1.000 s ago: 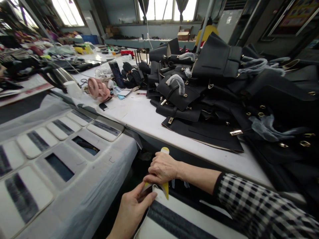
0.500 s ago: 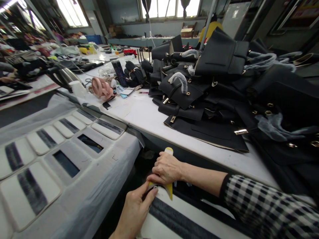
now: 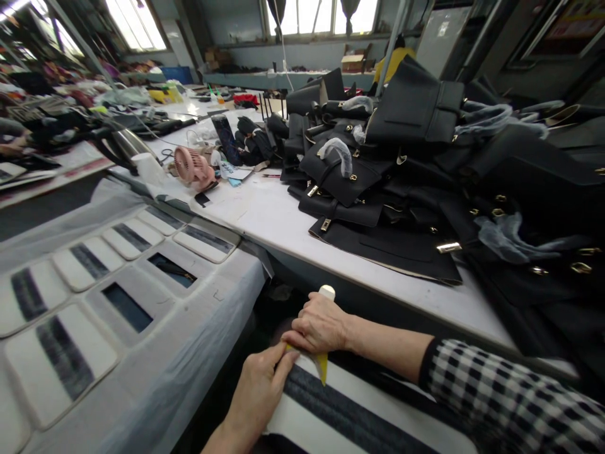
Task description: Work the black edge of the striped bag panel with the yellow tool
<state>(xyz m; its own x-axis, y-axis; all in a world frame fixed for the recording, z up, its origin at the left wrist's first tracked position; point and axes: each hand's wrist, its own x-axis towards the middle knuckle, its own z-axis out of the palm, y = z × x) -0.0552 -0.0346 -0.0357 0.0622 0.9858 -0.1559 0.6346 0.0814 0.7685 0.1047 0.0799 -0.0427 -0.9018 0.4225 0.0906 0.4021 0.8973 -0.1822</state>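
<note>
At far left, striped pieces (image 3: 65,362), white with a dark band across each, lie flat in rows on the sheeted table (image 3: 208,309). Two dark rectangles (image 3: 127,307) show among them, one behind the other. Beyond, near the edge of the white table (image 3: 265,211), stand a kettle (image 3: 126,144), a white cup (image 3: 145,167) just beside it and a pink fan (image 3: 193,167).

Near the centre foreground, my left hand (image 3: 258,384) has its thumb and forefinger pinched on the far end of a panel (image 3: 350,413), white with a dark band, which lies low in front of me, to the right of the sheeted table. My right hand (image 3: 320,323), just beyond and touching the left, is clamped in a fist round a tool (image 3: 322,370). The tool's pale, rounded end rises above my fist; its yellow point slants down over the panel, though whether the tip touches I cannot tell.

To the right, black bags (image 3: 413,116) with gold fittings are heaped on the white table, some handles wrapped in clear film. Behind the heap is a person in yellow (image 3: 401,60). My checked sleeve (image 3: 510,397) fills the lower right.
</note>
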